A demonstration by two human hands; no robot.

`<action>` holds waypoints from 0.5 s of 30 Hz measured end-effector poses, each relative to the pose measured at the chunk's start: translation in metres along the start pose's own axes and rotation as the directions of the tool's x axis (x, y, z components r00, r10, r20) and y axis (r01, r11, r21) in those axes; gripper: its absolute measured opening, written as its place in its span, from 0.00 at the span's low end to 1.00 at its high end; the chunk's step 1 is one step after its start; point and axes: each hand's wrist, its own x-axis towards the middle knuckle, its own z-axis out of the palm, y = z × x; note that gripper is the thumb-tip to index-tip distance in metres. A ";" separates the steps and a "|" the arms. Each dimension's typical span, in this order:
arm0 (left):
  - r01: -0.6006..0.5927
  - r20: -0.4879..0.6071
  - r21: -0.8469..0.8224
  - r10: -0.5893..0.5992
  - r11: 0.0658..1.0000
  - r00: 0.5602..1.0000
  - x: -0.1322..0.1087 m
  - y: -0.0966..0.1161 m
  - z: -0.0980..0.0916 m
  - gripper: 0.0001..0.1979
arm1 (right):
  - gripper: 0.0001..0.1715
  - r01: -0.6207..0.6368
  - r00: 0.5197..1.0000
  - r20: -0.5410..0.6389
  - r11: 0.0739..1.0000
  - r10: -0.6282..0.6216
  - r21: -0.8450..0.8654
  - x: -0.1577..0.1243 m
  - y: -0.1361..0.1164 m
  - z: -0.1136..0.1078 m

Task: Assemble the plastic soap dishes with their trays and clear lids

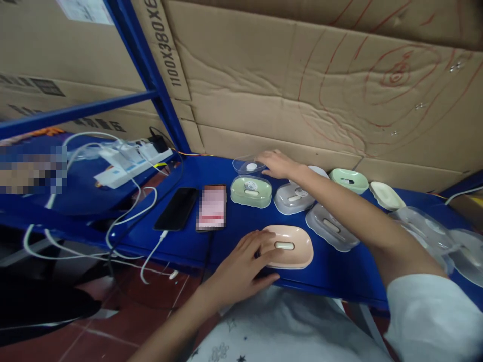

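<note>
- The left hand (245, 259) lies over the left end of the peach dish (296, 255), fingers spread and bent across its rim; how firmly it grips, I cannot tell.
- The right hand (277, 163) reaches to the far side of the table (238, 221), its fingertips at the right end of a clear lid (242, 167); whether they pinch it, I cannot tell.
- The peach dish sits upright near the table's front edge, with a pale oblong piece (284, 246) in its middle.
- Just in front of the clear lid stands a green dish (243, 200) under a clear cover.
- To its right are two grey dishes (286, 202), also covered, the nearer one partly behind the right forearm (339, 203).
- Beyond that forearm, an open green dish (358, 179) and a cream dish (387, 195) stand near the back.
- More clear covers (426, 223) crowd the table's right end.
- Left of the dishes lie a black phone (176, 208), a white cable (153, 255) at its lower end, and a second phone (212, 196) with a blurred pink screen.
- Farther left is a white power strip (115, 177) with plugs in it.
- Behind everything, brown cardboard (241, 75) carries red curved lines (396, 76), beside a blue post (163, 93).
</note>
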 end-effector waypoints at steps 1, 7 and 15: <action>0.001 0.003 -0.003 -0.001 1.000 1.000 0.000 0.000 0.000 0.26 | 0.20 -0.007 1.000 0.013 1.000 0.007 -0.002 0.009 0.001 0.003; 0.022 -0.109 0.037 -0.018 0.999 0.994 -0.005 0.000 0.005 0.27 | 0.19 -0.008 0.983 -0.184 0.993 0.030 0.120 -0.044 -0.006 -0.019; -0.083 -0.449 0.251 0.192 0.964 0.873 -0.013 0.006 0.014 0.36 | 0.28 -0.194 0.950 0.075 0.385 0.302 0.902 -0.216 -0.091 -0.010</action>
